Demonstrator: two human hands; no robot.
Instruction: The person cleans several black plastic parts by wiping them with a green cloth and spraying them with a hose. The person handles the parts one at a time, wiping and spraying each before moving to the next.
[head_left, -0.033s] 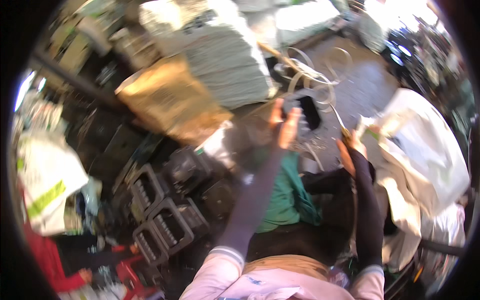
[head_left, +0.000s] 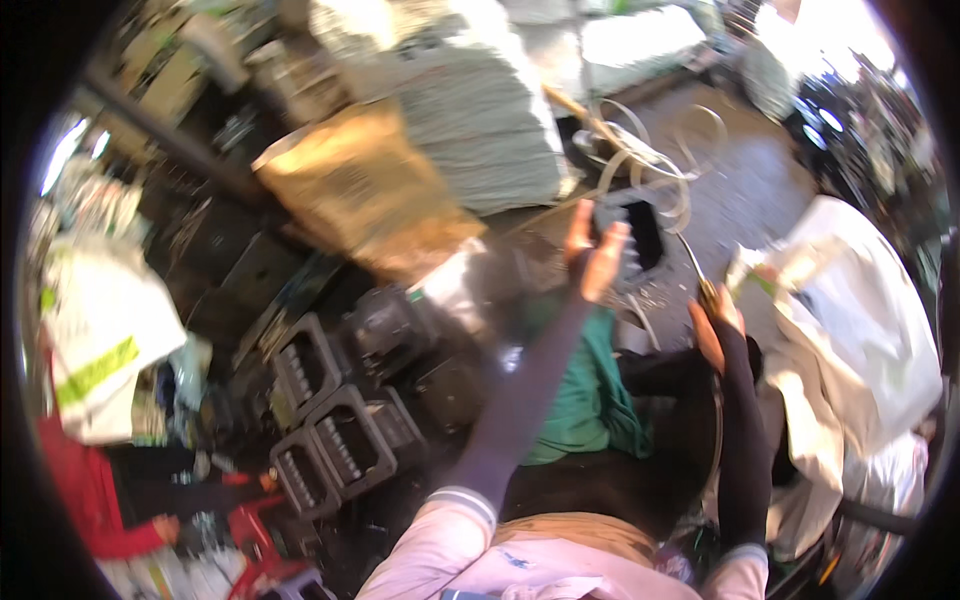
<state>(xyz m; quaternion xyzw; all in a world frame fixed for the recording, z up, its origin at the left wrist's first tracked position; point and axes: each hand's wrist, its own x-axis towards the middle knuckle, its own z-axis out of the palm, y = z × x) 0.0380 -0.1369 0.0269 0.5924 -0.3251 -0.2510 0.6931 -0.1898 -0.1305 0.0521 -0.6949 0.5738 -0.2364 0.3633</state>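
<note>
Floor: a smooth grey floor (head_left: 755, 180), sunlit toward the far side, with small pale scraps near the hands.
Room: a crowded, cluttered space, bright at the upper right, dark on the left, where a long dark bar (head_left: 170, 140) crosses at a slant.
Left hand: the left hand (head_left: 597, 252) is clamped on the near edge of a grey piece with a black rectangular face (head_left: 645, 237), held above the floor.
Right hand: the right hand (head_left: 718, 325) is closed around a slim brass-coloured tool (head_left: 709, 292); blur hides its exact shape.
Cable: a loose coil of off-white cable (head_left: 650, 160) lies just beyond the grey piece, one strand running toward the tool.
Lap: a bunched green cloth (head_left: 590, 400) lies below the left hand.
Right side: a big white sack with a beige fold (head_left: 865, 310) bulges close beside the right forearm, crowding that side.
Far side: a crumpled brown paper sack (head_left: 365, 190) leans near a large grey-white wrapped bale (head_left: 475, 130).
Left side: black open-fronted housings (head_left: 375, 455) cluster beside the left forearm; beyond them is another person's red sleeve (head_left: 85, 480).
</note>
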